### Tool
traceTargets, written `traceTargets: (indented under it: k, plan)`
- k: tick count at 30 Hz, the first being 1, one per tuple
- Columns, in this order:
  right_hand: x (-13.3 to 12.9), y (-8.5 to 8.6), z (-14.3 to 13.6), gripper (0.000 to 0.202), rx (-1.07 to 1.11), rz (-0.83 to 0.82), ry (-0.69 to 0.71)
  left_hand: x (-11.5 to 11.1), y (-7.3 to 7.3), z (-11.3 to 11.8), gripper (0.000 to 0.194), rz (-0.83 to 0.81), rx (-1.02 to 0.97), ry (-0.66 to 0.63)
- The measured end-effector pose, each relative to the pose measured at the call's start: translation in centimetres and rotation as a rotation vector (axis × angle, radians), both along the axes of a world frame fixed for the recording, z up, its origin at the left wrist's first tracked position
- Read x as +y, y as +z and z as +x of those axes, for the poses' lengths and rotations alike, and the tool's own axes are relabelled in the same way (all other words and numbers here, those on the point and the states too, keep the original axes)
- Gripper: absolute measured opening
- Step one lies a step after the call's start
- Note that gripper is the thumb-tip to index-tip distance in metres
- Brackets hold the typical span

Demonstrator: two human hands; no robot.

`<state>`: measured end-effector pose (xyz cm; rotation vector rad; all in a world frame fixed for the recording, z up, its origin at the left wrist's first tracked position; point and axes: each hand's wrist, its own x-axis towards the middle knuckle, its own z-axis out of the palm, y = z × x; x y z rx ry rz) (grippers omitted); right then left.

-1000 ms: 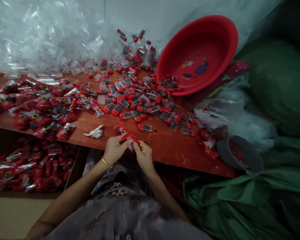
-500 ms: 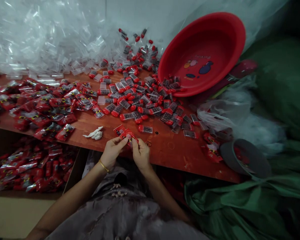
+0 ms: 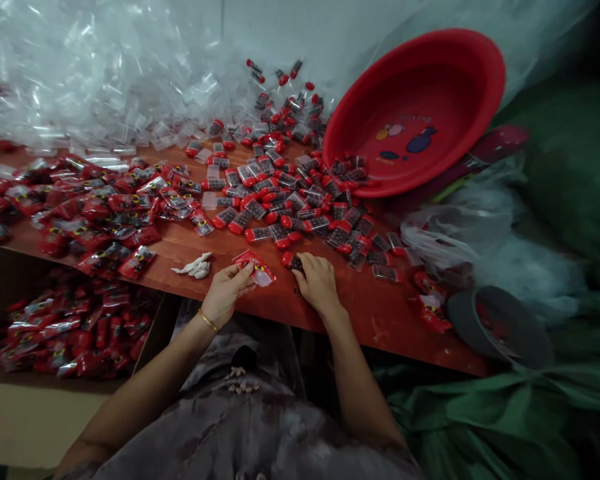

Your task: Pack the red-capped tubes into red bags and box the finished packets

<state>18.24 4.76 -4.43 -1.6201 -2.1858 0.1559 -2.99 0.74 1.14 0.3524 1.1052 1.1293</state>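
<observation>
My left hand (image 3: 226,293) pinches a small red printed plastic packet (image 3: 258,268) by its left side, just above the table's front edge. To its right, my right hand (image 3: 319,283) has its fingers closed round a small clear container (image 3: 291,261) with a red cap and dark beads inside. The container's capped end points left, out of the grip. Many similar red-capped containers (image 3: 280,235) lie in a heap just beyond both hands. A little white bundle of finger-like pieces (image 3: 195,267) lies on the table left of my left hand.
Filled red packets (image 3: 95,207) are piled on the left of the table, and more fill a cardboard box (image 3: 153,333) below. A red basin (image 3: 415,113) leans at the back right. Clear plastic pieces (image 3: 105,73) heap at the back left. A grey tub (image 3: 500,327) stands right.
My right hand has let go of the red packet, moved right and closed on a red-capped container. My left hand keeps the packet. The view has shifted slightly.
</observation>
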Motion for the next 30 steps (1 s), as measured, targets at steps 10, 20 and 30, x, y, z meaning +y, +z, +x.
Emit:
traceTargets:
  k: [10, 20, 30]
  plan:
    - [-8.7, 3.6, -3.0, 0.044, 1.044, -0.548, -0.047, -0.5, -0.3, 0.6, 0.042, 0.191, 0.093, 0.001]
    - [-8.4, 4.2, -4.1, 0.044, 1.026, -0.690, -0.009, -1.3, -0.3, 0.1, 0.032, 0.350, 0.256, -0.123]
    - [-8.4, 4.4, -4.6, 0.044, 0.957, -0.546, -0.013, -1.5, -0.2, 0.3, 0.031, 0.303, 0.199, -0.157]
